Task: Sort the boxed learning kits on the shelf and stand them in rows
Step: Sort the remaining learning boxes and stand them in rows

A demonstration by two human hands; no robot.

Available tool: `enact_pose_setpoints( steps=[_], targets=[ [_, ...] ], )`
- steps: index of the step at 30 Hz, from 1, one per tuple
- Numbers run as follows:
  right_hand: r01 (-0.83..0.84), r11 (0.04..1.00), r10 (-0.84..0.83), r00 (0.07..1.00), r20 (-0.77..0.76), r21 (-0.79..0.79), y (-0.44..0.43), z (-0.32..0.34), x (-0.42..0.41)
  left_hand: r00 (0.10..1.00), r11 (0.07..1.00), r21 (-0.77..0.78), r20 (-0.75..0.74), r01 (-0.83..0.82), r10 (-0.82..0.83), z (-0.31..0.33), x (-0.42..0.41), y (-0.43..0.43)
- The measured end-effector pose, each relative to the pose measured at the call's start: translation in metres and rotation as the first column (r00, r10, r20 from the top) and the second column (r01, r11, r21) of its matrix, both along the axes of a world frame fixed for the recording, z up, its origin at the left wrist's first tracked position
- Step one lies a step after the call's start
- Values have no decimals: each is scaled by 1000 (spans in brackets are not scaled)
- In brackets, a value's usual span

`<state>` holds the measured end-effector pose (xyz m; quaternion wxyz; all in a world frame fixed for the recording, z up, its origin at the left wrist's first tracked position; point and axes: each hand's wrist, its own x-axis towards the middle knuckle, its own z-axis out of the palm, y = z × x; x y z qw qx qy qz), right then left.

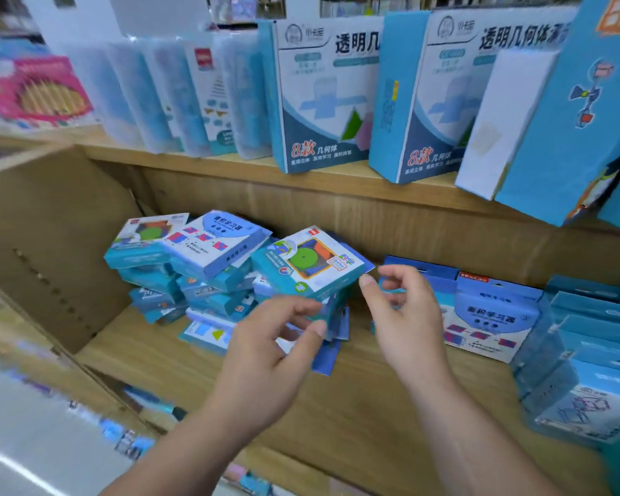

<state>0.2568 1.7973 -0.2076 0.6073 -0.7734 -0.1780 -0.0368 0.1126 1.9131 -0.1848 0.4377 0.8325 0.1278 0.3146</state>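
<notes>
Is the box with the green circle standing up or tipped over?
Tipped. The green-circle box lies slanted, face up, on the jumbled pile of boxes, not upright.

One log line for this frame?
sorting; left hand at green-disc kit, grip unclear; right hand beside it, grip unclear; pile jumbled

Light wooden shelving (355,205) in two tiers — white wall (86,16) behind, pale floor (26,445) below.

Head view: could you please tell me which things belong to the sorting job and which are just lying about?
Job: green-disc box, left hand, right hand, jumbled pile of small kits, standing row of kits.
Lying about: large geometry boxes on the upper shelf, pink pack, cardboard flap.
</notes>
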Motion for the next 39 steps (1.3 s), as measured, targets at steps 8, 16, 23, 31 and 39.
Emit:
enact_pose_setpoints(
  steps=[8, 16, 23, 31, 39],
  targets=[
    [42, 998, -32, 973, -228, 42, 45, -9, -16, 991, 986, 110, -16, -128, 131, 23, 18, 82],
    [197, 978, -170, 944, -282, 71, 70, 4, -37, 974, 921, 369, -221, 126, -45, 16, 51, 118],
    [241, 964, -202, 939, -279, 111, 81, 10, -47, 955, 917, 332, -263, 222, -136, 4, 52, 129],
    [219, 971, -192, 953, -233, 97, 83, 4, -44, 941, 864, 411, -286, 291, -181, 2, 41, 130],
    [171, 983, -154, 967, -202, 71, 83, 0, -39, 999, 814, 580, -1, -27, 34, 21, 33, 168]
  ],
)
